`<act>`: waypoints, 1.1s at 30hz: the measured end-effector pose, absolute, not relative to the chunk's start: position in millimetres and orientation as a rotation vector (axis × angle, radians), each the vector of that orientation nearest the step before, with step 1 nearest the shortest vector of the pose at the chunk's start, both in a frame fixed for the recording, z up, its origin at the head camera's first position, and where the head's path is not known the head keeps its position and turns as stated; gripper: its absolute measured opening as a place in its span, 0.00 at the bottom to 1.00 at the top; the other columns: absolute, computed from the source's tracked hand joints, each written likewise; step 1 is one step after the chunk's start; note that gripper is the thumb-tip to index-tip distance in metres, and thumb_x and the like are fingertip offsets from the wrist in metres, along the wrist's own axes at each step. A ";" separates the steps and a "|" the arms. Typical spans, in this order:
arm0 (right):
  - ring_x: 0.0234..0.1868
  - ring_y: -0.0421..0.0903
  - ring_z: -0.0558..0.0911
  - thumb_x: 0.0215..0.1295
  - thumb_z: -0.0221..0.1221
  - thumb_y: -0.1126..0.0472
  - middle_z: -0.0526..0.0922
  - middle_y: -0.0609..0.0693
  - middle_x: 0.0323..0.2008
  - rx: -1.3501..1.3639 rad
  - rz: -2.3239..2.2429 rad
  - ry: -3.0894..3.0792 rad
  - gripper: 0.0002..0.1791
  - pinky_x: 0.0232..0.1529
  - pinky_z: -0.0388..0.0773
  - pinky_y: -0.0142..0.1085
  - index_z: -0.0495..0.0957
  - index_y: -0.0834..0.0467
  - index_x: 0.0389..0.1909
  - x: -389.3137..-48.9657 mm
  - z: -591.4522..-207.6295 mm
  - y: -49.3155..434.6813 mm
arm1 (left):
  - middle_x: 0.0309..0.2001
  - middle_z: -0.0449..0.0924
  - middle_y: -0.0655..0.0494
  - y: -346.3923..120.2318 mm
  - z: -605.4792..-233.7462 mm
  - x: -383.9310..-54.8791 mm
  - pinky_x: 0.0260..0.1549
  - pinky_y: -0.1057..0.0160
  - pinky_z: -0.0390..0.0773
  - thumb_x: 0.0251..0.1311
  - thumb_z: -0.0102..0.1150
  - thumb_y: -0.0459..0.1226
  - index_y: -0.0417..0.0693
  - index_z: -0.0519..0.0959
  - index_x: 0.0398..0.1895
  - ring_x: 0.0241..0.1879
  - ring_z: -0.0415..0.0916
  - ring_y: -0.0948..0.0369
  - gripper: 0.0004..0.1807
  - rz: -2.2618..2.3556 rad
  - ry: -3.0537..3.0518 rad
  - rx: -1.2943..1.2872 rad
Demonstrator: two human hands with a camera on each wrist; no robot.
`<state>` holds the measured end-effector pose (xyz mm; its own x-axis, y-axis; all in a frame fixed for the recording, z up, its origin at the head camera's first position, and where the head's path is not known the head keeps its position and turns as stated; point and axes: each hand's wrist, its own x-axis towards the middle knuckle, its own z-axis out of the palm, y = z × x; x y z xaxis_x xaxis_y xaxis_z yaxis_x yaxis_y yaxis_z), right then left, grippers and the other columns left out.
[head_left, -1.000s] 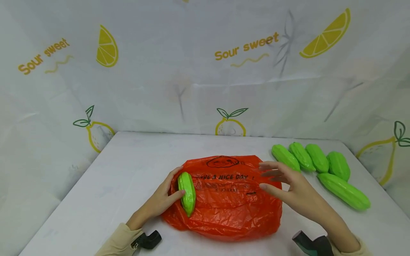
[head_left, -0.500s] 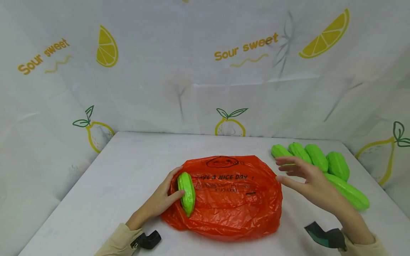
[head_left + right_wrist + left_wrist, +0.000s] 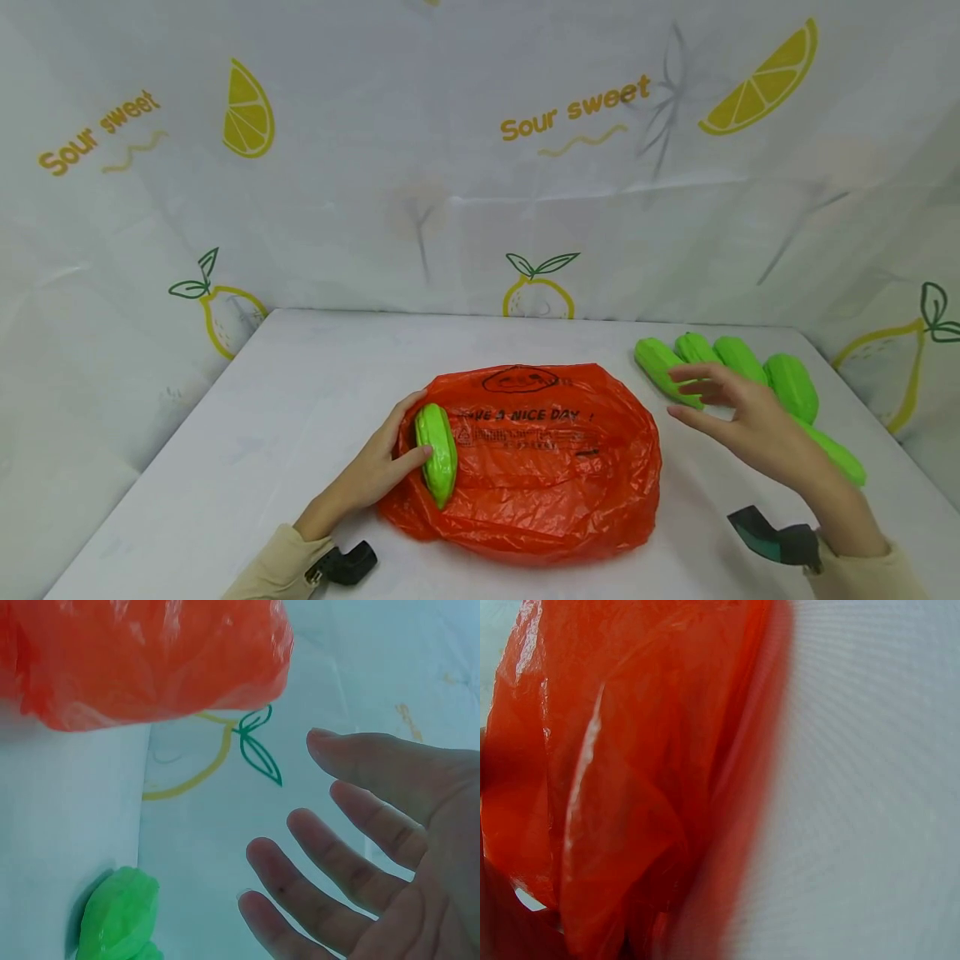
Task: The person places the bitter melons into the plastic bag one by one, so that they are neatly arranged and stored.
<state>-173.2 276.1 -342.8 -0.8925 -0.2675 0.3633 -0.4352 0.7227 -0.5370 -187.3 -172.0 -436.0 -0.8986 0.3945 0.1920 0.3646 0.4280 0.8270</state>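
My left hand [image 3: 378, 467] holds the left side of a red plastic bag [image 3: 555, 483] printed "HAVE A NICE DAY". Its thumb lies over the bag's edge and reaches a ribbed, bright green, gourd-like vegetable [image 3: 437, 458] at the bag's left; its other fingers are hidden behind the bag. Red plastic [image 3: 630, 765] fills much of the left wrist view. My right hand [image 3: 757, 425] hovers to the right of the bag, fingers apart and lightly bent, holding nothing. Beyond it lie several similar green vegetables, among them one [image 3: 663, 371] at the group's left and another [image 3: 791, 387] at its right.
The white table [image 3: 330, 358] ends at the back against a hanging white cloth [image 3: 360, 183] with lemon prints. A green vegetable [image 3: 840, 454] lies partly behind my right forearm. Each wrist carries a dark mount, such as the right one [image 3: 776, 537].
My right hand has moved right, away from over the bag's right side to the green vegetables, its fingers still spread. The left hand, the bag and the green vegetable beside its thumb stay put.
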 end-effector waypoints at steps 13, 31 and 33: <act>0.53 0.67 0.79 0.62 0.67 0.56 0.78 0.64 0.56 0.422 0.893 -2.870 0.27 0.39 0.81 0.30 0.73 0.64 0.58 -180.6 -345.0 302.4 | 0.73 0.62 0.47 -172.1 -436.7 -187.6 0.64 0.38 0.64 0.68 0.57 0.41 0.56 0.52 0.78 0.69 0.63 0.49 0.38 1.507 2.635 0.707; 0.55 0.69 0.77 0.63 0.67 0.55 0.76 0.69 0.57 0.302 0.852 -3.018 0.30 0.48 0.79 0.60 0.72 0.67 0.59 -188.0 -358.8 328.3 | 0.73 0.62 0.48 -172.5 -437.2 -187.9 0.64 0.38 0.64 0.68 0.56 0.42 0.57 0.52 0.78 0.70 0.62 0.49 0.38 1.511 2.625 0.713; 0.55 0.70 0.76 0.62 0.67 0.54 0.76 0.69 0.57 0.301 0.849 -3.030 0.30 0.48 0.79 0.60 0.72 0.67 0.59 -188.3 -360.2 331.9 | 0.73 0.62 0.48 -172.6 -437.3 -188.0 0.64 0.38 0.64 0.68 0.56 0.42 0.57 0.52 0.78 0.70 0.62 0.49 0.38 1.509 2.627 0.715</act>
<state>-188.3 331.9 -360.2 -0.9816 -0.1880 0.0328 -0.1777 0.8377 -0.5165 -188.0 -172.6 -437.3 -0.8940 0.4017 0.1986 0.3739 0.4245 0.8246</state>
